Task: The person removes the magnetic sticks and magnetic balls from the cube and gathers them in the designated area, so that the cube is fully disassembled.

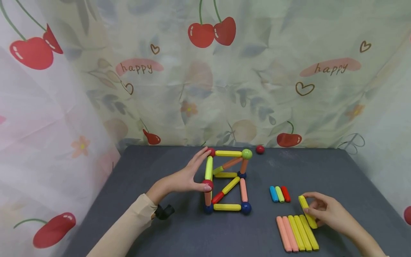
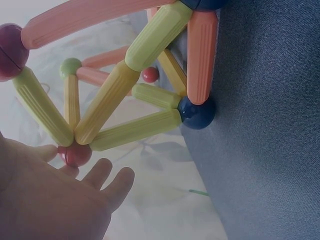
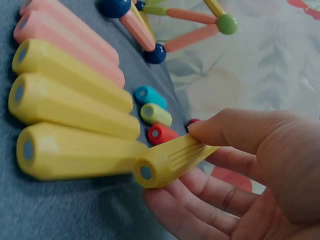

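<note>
A frame of magnetic building sticks and balls stands at mid-table in the head view, with a yellow bottom stick (image 1: 227, 207) and blue corner balls (image 1: 245, 208). My left hand (image 1: 183, 177) spans its left side, fingers fairly straight. The thumb touches the front red ball (image 1: 208, 185); fingertips rest at the rear red ball (image 2: 75, 154). My right hand (image 1: 334, 212) pinches a yellow stick (image 3: 172, 160) between thumb and fingers, tilted, its lower end by a row of yellow sticks (image 3: 75, 150) and pink sticks (image 1: 287, 233).
Short blue (image 1: 274, 194), green (image 1: 279, 194) and red (image 1: 285, 193) sticks lie beyond the row on the dark table (image 1: 257, 235). A loose red ball (image 1: 260, 149) sits at the back edge, before a patterned curtain (image 1: 224, 82).
</note>
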Tool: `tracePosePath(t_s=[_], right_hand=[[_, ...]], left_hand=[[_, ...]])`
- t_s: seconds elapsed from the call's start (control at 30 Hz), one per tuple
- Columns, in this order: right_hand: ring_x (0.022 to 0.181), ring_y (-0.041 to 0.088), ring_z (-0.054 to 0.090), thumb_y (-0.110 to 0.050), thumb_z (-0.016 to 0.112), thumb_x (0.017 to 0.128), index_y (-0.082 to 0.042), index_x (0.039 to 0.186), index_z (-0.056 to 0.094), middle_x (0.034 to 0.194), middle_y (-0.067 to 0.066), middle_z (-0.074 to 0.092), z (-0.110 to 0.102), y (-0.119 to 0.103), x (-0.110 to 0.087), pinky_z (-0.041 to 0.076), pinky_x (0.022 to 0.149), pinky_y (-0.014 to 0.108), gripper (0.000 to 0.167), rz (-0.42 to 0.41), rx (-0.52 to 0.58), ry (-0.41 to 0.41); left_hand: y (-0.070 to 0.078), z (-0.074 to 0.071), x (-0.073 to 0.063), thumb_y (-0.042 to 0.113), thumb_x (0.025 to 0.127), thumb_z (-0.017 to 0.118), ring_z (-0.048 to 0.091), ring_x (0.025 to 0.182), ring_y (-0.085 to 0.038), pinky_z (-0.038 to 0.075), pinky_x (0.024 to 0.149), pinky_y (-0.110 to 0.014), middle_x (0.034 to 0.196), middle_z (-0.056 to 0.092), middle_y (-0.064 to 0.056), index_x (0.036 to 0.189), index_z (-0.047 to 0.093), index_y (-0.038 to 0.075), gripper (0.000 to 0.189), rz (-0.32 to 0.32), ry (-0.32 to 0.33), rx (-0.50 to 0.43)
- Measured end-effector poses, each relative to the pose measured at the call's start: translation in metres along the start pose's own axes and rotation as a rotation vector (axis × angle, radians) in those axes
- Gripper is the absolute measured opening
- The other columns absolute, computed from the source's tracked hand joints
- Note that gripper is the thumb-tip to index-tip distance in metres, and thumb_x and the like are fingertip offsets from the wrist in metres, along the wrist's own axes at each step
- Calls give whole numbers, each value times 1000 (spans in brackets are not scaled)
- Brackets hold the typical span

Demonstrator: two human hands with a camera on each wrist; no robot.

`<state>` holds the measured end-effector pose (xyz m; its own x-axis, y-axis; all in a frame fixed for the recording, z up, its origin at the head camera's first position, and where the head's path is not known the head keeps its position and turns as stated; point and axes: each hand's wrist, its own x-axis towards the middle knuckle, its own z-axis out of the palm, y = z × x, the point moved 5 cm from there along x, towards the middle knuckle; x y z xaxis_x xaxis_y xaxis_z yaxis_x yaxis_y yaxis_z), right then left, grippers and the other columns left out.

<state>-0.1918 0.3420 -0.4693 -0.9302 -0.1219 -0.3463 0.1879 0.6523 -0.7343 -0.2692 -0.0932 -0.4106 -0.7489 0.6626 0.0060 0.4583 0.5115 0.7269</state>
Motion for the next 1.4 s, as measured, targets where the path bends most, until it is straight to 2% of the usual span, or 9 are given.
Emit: tracePosePath(t_s=[0.23, 0.53, 0.73, 0.9, 1.2, 1.4], right_hand=[[76, 17, 64, -34, 69, 92, 3, 144, 42, 90, 6, 67, -2, 18, -2, 59, 65, 36, 69, 68, -12, -19], [75, 16, 63, -29, 68, 92, 8, 141, 44, 88, 5, 67, 2, 24, -3, 59, 64, 35, 66, 73, -24, -54], [68, 17, 61, -29, 70, 91, 6, 140, 46, 82, 5, 67, 4, 27, -7, 56, 59, 36, 65, 72, -26, -85], [68, 17, 60, -31, 71, 90, 4, 140, 48, 81, 5, 67, 5, 29, -9, 55, 59, 35, 65, 90, -29, -106], [67, 19, 60, -33, 70, 91, 0, 138, 50, 79, 6, 65, 7, 32, -11, 55, 58, 35, 61, 160, -16, -79], [68, 18, 62, -33, 70, 92, 1, 140, 47, 80, 6, 65, 7, 31, -13, 56, 60, 35, 63, 160, 9, -129]], left_hand=[[1, -1, -1, 75, 77, 64, -5, 156, -26, 23, 116, -68, 162, -20, 25, 158, -6, 41, 112, 2, -2, 2], [2, -1, -1, 75, 77, 64, -5, 156, -25, 23, 116, -68, 163, -19, 22, 158, -6, 41, 113, 4, -6, -9], [1, -1, 0, 75, 77, 65, -6, 156, -25, 23, 115, -69, 161, -20, 26, 157, -6, 42, 112, 5, -6, -13], [1, -1, 0, 74, 77, 65, -5, 156, -24, 23, 116, -68, 161, -20, 27, 157, -6, 42, 112, 3, -5, -10], [1, -1, 0, 75, 77, 65, -6, 156, -25, 23, 116, -68, 161, -20, 25, 157, -6, 41, 113, 3, -5, -6], [1, -1, 0, 76, 77, 64, -6, 156, -25, 22, 116, -68, 161, -21, 26, 158, -6, 40, 113, 7, -8, -13]])
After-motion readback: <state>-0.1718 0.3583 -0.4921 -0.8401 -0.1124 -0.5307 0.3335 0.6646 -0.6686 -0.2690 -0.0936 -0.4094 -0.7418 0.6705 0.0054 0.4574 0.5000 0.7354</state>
